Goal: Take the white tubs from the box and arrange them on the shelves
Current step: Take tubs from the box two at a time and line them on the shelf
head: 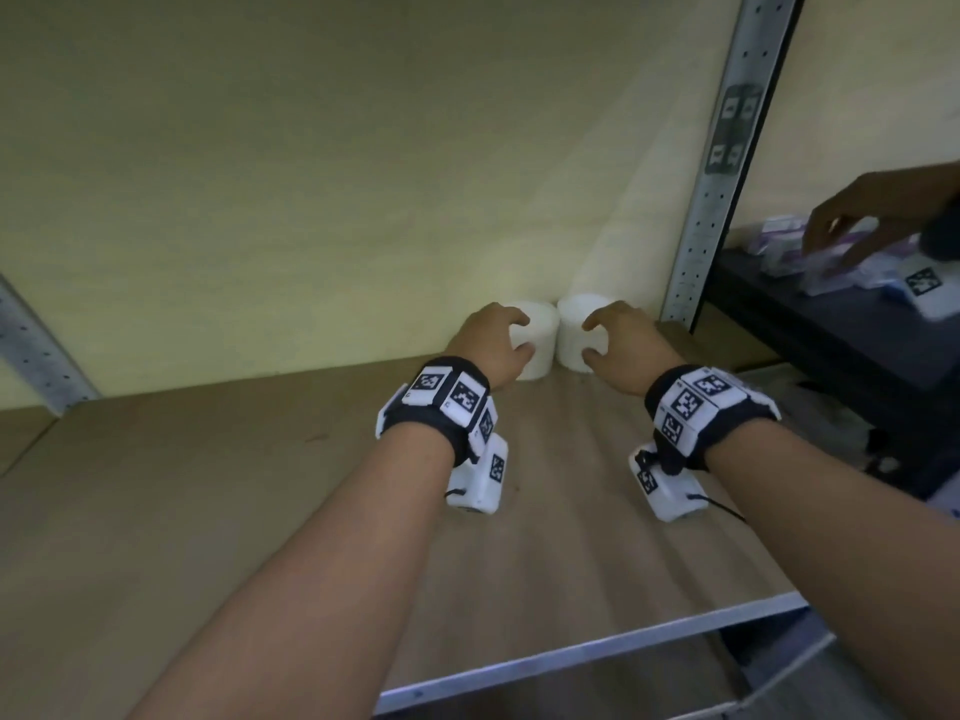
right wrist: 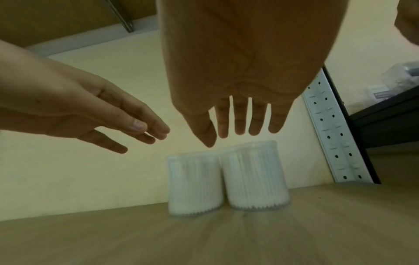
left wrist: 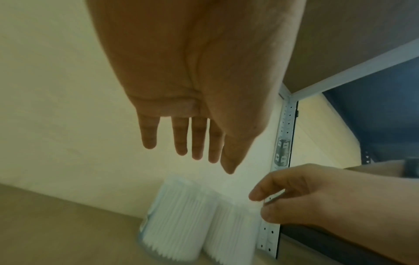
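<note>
Two white tubs stand side by side at the back right of the wooden shelf (head: 260, 511), against the wall: the left tub (head: 540, 356) (left wrist: 179, 220) (right wrist: 195, 182) and the right tub (head: 569, 330) (left wrist: 231, 231) (right wrist: 254, 175). They are clear cylinders packed with white sticks, upright and touching each other. My left hand (head: 522, 335) (left wrist: 197, 143) hovers just in front of the left tub with its fingers spread and holds nothing. My right hand (head: 591, 339) (right wrist: 238, 125) hovers in front of the right tub, fingers straight, also empty. The wrist views show a gap between both hands and the tubs.
A perforated metal upright (head: 711, 200) stands right of the tubs. Beyond it, another person's hand (head: 857, 220) reaches over packets on a dark shelf (head: 831, 345). A metal rail (head: 571, 652) edges the shelf's front. The shelf board stretches left of the tubs.
</note>
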`<action>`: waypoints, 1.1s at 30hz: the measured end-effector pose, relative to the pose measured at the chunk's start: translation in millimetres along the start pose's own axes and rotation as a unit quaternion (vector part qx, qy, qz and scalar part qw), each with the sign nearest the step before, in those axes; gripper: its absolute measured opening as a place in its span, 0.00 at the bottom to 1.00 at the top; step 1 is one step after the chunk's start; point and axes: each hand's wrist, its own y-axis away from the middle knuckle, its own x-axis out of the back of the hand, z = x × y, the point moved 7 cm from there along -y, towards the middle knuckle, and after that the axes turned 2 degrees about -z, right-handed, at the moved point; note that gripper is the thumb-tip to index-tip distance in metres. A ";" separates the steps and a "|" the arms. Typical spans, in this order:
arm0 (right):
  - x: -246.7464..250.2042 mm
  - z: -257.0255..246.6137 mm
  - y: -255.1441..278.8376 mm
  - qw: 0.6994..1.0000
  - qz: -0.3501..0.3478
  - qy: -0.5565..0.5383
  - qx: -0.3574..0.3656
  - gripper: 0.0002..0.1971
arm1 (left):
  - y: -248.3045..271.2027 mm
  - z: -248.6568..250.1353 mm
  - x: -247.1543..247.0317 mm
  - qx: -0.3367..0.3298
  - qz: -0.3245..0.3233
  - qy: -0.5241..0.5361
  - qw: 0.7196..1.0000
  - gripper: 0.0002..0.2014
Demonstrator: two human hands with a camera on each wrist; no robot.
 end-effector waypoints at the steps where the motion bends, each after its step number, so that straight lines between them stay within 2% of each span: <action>1: 2.8 -4.5 11.4 1.000 0.006 -0.004 0.007 0.18 | 9.6 0.9 4.0 0.002 -0.003 -0.005 1.000 0.22; 9: 8.0 -40.3 118.1 0.999 -0.039 -0.022 0.017 0.13 | 127.6 21.7 29.1 -0.023 -0.014 -0.041 0.999 0.22; 12: 4.2 -56.7 163.2 0.997 -0.072 -0.019 0.012 0.14 | 175.9 23.6 29.9 -0.021 -0.022 -0.059 0.998 0.22; 17: -7.7 -85.4 231.4 0.996 -0.086 -0.024 0.031 0.13 | 254.7 20.2 24.1 -0.015 -0.028 -0.054 0.998 0.19; 27: -73.1 -119.9 324.0 0.988 -0.143 -0.029 0.057 0.11 | 357.2 -30.7 -35.1 0.069 -0.054 -0.006 0.996 0.18; 33: -148.7 -119.8 348.0 0.974 -0.217 -0.040 0.059 0.14 | 391.7 -90.4 -98.5 0.165 -0.129 0.000 0.978 0.20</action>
